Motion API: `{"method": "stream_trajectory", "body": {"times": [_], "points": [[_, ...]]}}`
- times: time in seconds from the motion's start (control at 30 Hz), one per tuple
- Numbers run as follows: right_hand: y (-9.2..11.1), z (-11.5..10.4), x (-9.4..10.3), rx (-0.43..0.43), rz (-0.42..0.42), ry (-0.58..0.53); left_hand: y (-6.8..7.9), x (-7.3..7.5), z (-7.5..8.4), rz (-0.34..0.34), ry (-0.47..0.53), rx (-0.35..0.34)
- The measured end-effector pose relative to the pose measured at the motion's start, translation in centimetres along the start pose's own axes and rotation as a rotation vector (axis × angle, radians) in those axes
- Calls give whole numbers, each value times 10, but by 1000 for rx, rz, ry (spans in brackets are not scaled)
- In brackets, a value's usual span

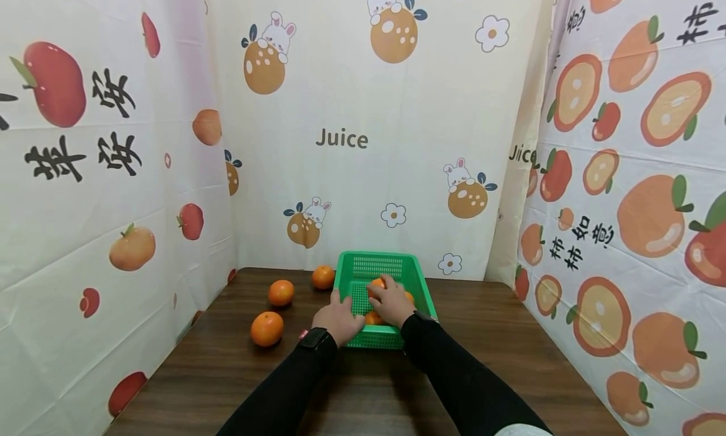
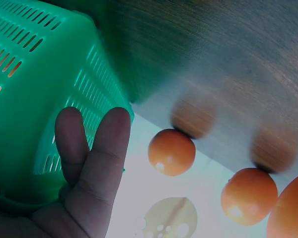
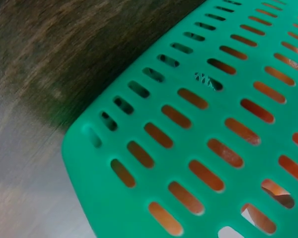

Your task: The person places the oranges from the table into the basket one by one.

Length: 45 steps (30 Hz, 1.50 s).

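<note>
A green plastic basket (image 1: 424, 283) with slotted walls stands on the table. My left hand (image 1: 339, 321) holds its near left rim, thumb over the rim; in the left wrist view two fingers (image 2: 104, 153) extend along the outer wall. Inside the basket, my right hand (image 1: 394, 305) grips an orange (image 1: 377, 284) from above. Another orange (image 1: 373, 319) lies below that hand, and one more (image 1: 409, 297) shows beside it, partly hidden. The right wrist view shows only the slotted wall (image 3: 84, 173), with orange colour behind it; the right hand is out of sight there.
Left of the basket, three loose oranges sit on the dark wooden table (image 1: 482, 348): one near (image 1: 267, 329), one farther back (image 1: 281, 293), one by the basket's far left corner (image 1: 323, 277). Fruit-printed curtains (image 1: 351, 190) enclose the back and both sides.
</note>
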State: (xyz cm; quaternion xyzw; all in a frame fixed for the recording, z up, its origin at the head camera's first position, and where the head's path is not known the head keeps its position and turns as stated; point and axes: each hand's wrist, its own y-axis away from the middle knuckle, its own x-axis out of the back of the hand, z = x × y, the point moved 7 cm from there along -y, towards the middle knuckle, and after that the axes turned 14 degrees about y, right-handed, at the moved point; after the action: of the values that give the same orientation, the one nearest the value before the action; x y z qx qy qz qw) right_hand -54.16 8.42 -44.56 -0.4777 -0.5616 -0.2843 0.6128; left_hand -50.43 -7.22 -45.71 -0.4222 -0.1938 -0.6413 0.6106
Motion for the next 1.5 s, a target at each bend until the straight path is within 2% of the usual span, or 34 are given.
{"method": "stream_trajectory", "body": {"times": [0.27, 0.5, 0.73, 0.97, 1.07, 1.2, 1.4, 1.5], "points": [[-2, -4, -6, 45, -86, -12, 2, 2, 2, -4, 1, 1], [-4, -5, -15, 65, -180, 38, 2, 0, 1, -10, -7, 3], [-6, -3, -24, 64, -215, 9, 0, -1, -1, -5, -14, 4], [-4, -4, -20, 51, -222, 2, -1, -1, -2, -15, -4, 5], [1, 0, -10, 47, -188, -2, -2, -5, 0, -26, -7, 6], [10, 15, 9, 4, -49, 25, -5, -11, 1, -43, -14, 12], [35, 44, 28, -133, 143, 138, -7, -7, 0, -48, -5, 31], [52, 56, 30, -228, 152, 90, -7, -5, -3, -53, -12, 29]]}}
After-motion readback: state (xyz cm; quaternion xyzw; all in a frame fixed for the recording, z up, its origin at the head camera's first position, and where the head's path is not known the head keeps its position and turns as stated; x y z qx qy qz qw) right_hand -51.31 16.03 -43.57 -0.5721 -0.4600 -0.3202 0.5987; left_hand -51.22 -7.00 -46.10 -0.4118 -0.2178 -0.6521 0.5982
